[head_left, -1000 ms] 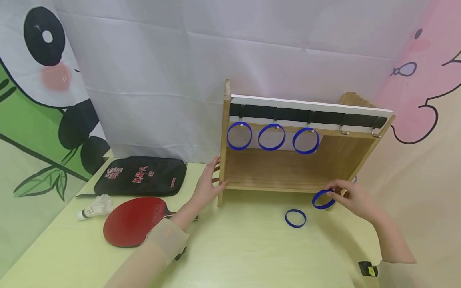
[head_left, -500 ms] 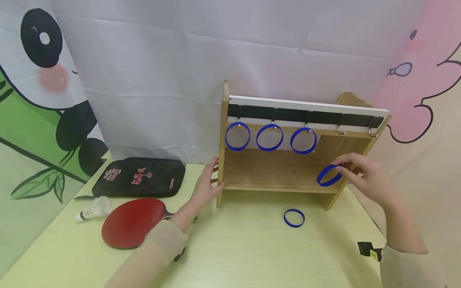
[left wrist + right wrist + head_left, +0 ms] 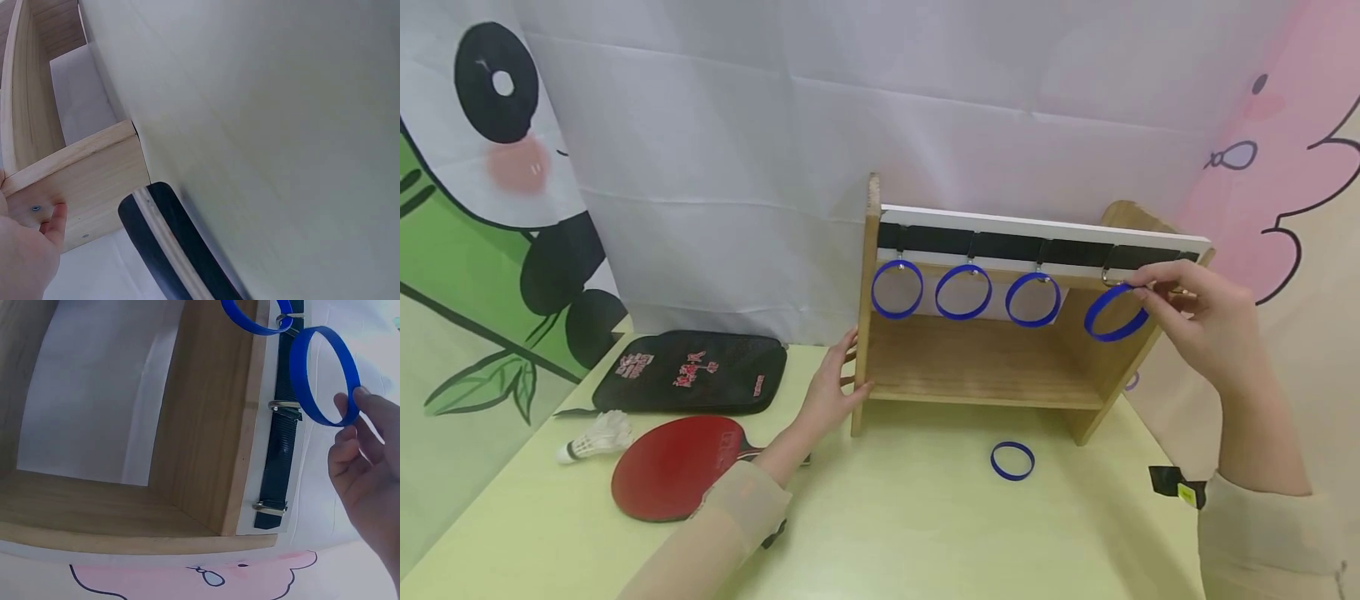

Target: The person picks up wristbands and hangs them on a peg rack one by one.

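My right hand (image 3: 1206, 321) pinches a blue ring band (image 3: 1116, 315) by its edge, at the height of the hooks on the small wooden rack. In the right wrist view, that band stands tilted beside a bare metal hook (image 3: 284, 406), with thumb and fingertips on its rim. Three more blue bands, such as the middle one (image 3: 963, 292), hang from the hooks on the left. My left hand (image 3: 829, 392) rests against the rack's left side panel (image 3: 865, 333), fingers spread on its outer face. Another blue band (image 3: 1012, 461) lies on the table in front of the rack.
At the left lie a red table tennis bat (image 3: 673, 468), a white shuttlecock (image 3: 597, 437) and a black zip case (image 3: 691, 371). In the left wrist view, the bat's handle (image 3: 172, 244) ends close to the rack. A white cloth (image 3: 722, 150) hangs behind.
My right hand has lifted the blue band from low beside the rack's right leg up to the hook row. My left hand has stayed at the side panel.
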Action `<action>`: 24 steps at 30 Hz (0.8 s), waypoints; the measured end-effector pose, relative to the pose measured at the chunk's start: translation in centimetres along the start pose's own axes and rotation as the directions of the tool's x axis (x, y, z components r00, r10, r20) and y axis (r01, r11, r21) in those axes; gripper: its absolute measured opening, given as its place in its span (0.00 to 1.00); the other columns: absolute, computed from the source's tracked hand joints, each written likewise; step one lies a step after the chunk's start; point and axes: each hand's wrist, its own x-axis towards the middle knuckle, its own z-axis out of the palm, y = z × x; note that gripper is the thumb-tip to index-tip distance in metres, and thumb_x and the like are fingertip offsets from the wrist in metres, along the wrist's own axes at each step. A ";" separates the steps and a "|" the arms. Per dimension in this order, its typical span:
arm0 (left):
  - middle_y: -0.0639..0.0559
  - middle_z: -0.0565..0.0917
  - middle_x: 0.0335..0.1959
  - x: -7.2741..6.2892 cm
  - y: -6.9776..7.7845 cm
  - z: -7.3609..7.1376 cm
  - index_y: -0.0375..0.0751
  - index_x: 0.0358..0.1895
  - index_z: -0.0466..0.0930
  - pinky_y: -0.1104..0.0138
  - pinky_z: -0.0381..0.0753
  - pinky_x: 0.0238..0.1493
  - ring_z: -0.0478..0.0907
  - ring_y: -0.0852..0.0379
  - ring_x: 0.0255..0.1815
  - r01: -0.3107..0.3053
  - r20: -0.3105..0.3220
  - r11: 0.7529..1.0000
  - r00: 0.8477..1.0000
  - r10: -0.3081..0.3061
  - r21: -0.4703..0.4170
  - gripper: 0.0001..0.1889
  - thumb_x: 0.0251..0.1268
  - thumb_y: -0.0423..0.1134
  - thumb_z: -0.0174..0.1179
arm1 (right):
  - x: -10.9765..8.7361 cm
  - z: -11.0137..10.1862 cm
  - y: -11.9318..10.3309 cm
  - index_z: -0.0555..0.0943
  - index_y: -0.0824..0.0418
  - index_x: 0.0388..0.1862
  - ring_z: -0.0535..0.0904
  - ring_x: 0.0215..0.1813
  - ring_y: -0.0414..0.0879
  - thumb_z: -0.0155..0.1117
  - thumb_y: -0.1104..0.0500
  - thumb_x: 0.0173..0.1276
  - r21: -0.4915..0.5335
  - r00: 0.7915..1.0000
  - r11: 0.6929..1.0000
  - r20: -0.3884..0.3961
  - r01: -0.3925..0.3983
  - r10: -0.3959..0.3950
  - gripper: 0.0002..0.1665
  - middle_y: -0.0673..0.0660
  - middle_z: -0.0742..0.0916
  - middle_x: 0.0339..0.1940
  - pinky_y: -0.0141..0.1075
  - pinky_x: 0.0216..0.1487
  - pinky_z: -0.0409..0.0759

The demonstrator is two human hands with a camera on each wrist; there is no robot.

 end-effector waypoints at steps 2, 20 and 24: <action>0.44 0.62 0.68 0.0 0.0 0.0 0.54 0.75 0.48 0.54 0.83 0.51 0.67 0.42 0.65 0.007 0.003 1.000 1.000 -0.007 -0.002 0.47 0.55 0.31 0.66 | 0.4 0.0 0.0 0.83 0.70 0.36 0.74 0.33 0.31 0.65 0.76 0.56 -0.018 0.999 0.999 -0.039 -0.036 0.036 0.09 0.47 0.84 0.30 0.13 0.29 0.71; 0.44 0.61 0.69 -0.2 0.1 -0.1 0.54 0.75 0.46 0.57 0.83 0.51 0.67 0.42 0.66 -0.003 0.013 1.000 1.000 0.002 0.027 0.47 0.56 0.31 0.65 | 0.6 1.9 1.3 0.85 0.63 0.39 0.67 0.27 0.24 0.65 0.65 0.61 -0.239 0.980 0.951 -0.077 -0.196 0.182 0.07 0.34 0.75 0.25 0.11 0.26 0.64; 0.44 0.61 0.70 -0.2 0.0 0.0 0.57 0.75 0.45 0.54 0.82 0.52 0.66 0.40 0.66 -0.002 0.017 1.000 1.000 0.002 0.012 0.48 0.57 0.31 0.65 | 0.4 2.1 1.4 0.85 0.64 0.38 0.67 0.27 0.19 0.64 0.67 0.61 -0.251 0.982 0.949 -0.076 -0.189 0.175 0.07 0.41 0.80 0.25 0.08 0.28 0.65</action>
